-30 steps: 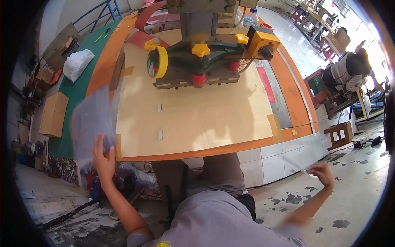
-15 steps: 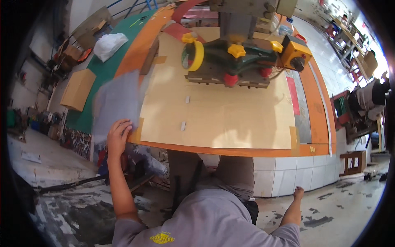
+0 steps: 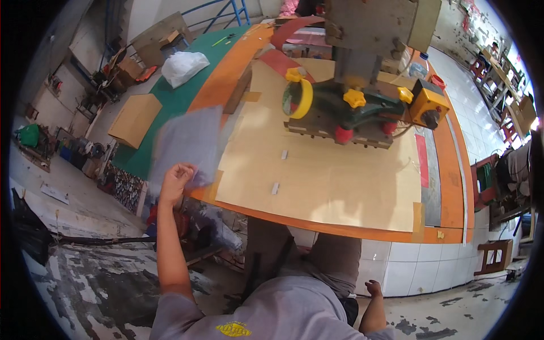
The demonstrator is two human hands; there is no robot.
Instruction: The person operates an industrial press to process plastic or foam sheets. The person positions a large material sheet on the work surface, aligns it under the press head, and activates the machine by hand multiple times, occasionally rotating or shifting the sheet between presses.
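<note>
The left hand [image 3: 178, 180] is at the near edge of the clear sheets [image 3: 190, 139], left of the cream board [image 3: 340, 195] on the worktop [image 3: 453, 181]. From here I cannot tell whether either grip pinches anything; the right hand [image 3: 373, 288] hangs low. Caution: clinging sheets could lift together. Obstructions: cardboard box [image 3: 136, 122] leftward, machine head [image 3: 326, 106] over the board.

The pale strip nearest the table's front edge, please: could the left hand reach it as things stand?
Probably yes: though seemingly holding the clear sheet, the left hand has nothing standing between it and the pale strip.
</note>
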